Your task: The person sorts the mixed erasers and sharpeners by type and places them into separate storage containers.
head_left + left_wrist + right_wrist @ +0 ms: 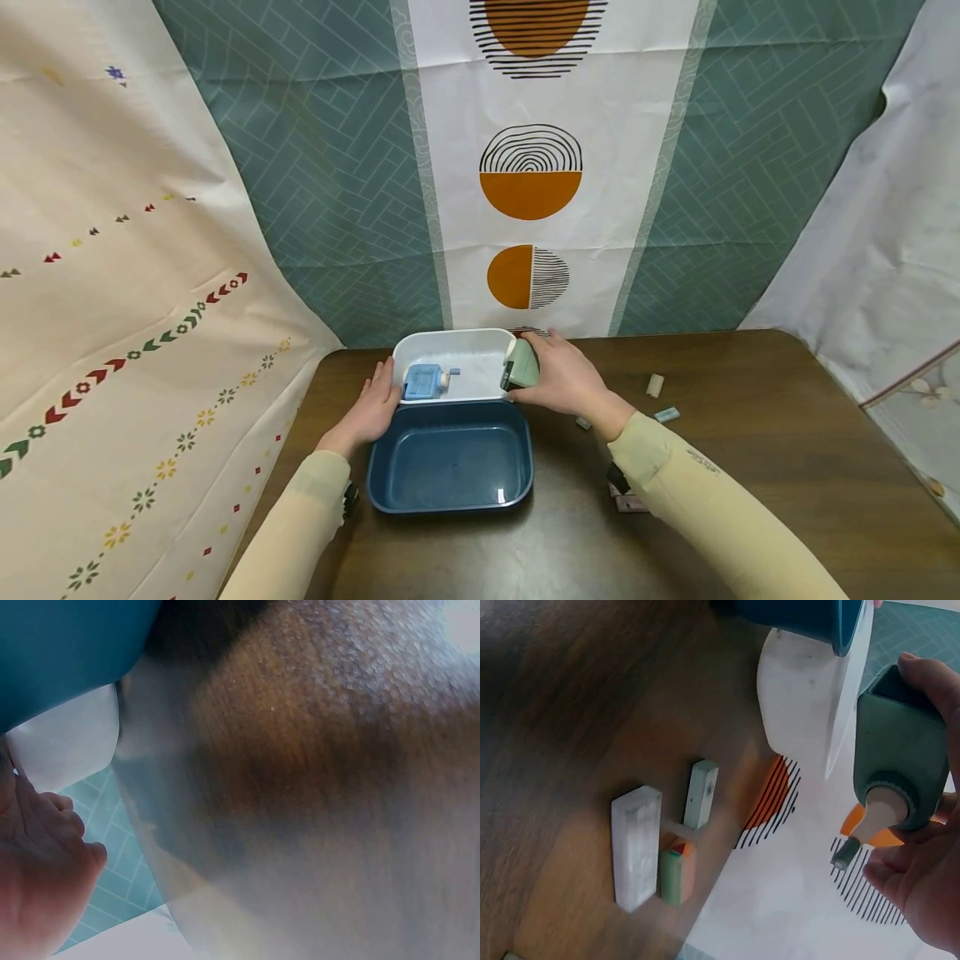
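My right hand (566, 373) grips a green hand-crank pencil sharpener (525, 365) over the right end of a white bin (480, 383). Its beige crank arm and green knob point outward in the right wrist view, where the sharpener (900, 742) is tilted, with fingers and thumb around its body. Inside the bin's left part lies a blue crank sharpener (424, 381). My left hand (377, 404) rests along the bin's left side, fingers extended near the rim. In the left wrist view that hand (45, 855) shows beside the white bin's wall (71, 739).
A dark blue bin (453, 467) stands directly in front of the white one. To the right on the brown table lie small eraser-like blocks: a cream one (656, 385), a pale blue one (667, 414) and others. A pink item (628, 502) is partly under the right sleeve. Patterned cloth hangs behind.
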### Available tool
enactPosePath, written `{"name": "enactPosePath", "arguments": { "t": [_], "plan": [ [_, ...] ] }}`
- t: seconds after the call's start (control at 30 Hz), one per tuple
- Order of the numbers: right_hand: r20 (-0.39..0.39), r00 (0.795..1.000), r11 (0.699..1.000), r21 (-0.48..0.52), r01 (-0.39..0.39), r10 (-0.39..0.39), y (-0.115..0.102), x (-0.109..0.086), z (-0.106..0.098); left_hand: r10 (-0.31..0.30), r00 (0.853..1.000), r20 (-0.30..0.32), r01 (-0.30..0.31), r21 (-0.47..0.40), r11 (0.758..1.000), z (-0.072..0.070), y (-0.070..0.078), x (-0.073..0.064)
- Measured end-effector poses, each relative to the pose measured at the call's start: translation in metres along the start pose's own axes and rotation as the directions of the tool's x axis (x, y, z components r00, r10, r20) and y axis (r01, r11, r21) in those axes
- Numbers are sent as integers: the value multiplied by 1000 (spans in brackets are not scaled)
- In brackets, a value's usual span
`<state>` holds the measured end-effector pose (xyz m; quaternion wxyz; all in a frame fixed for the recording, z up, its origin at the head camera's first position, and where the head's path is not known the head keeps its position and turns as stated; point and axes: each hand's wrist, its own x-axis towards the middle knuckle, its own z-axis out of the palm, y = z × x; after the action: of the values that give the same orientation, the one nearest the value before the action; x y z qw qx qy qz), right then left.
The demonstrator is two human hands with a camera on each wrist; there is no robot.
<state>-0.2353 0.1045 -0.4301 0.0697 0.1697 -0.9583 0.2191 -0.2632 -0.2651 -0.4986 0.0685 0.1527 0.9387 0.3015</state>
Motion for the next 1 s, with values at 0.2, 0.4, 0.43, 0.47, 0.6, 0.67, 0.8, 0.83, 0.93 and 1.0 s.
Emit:
{"name": "enactPosePath", "arguments": {
  "t": [0.2, 0.4, 0.43, 0.47, 0.6, 0.67, 0.8, 0.83, 0.93, 1.0],
  "plan": [
    [-2, 1000, 1000, -8, 20, -20, -7, 8, 4, 4, 1000, -2, -4, -5, 1000, -1, 0, 0],
    [24, 999, 999, -23, 24, -24, -9, 12, 7, 7, 1000, 1, -7, -12, 1000, 0, 0, 0],
    [27, 999, 999, -24, 29, -29, -9, 13, 8, 8, 1000, 0, -8, -13, 1000, 1, 0, 0],
    [27, 999, 999, -25, 37, -36, -10, 14, 9, 9, 1000, 0, -9, -14, 1000, 1, 0, 0],
    [30, 998, 998, -38, 58, -57, -11, 19, 11, 13, 1000, -3, -13, -8, 1000, 1, 0, 1],
    [31, 998, 997, -42, 61, -60, -12, 22, 11, 14, 1000, -3, -14, -9, 1000, 1, 0, 1],
    [36, 998, 997, -47, 58, -56, -15, 28, 13, 16, 1000, -7, -16, -11, 1000, 1, 0, 2],
    [41, 998, 997, -50, 56, -54, -15, 29, 13, 16, 1000, -7, -16, -14, 1000, 0, 0, 2],
    [63, 997, 997, -58, 50, -47, -17, 33, 17, 14, 1000, -9, -15, -13, 1000, 1, 0, 2],
    [79, 996, 997, -62, 43, -38, -18, 35, 20, 17, 1000, -8, -17, -16, 1000, 1, -1, 2]
  ]
}}
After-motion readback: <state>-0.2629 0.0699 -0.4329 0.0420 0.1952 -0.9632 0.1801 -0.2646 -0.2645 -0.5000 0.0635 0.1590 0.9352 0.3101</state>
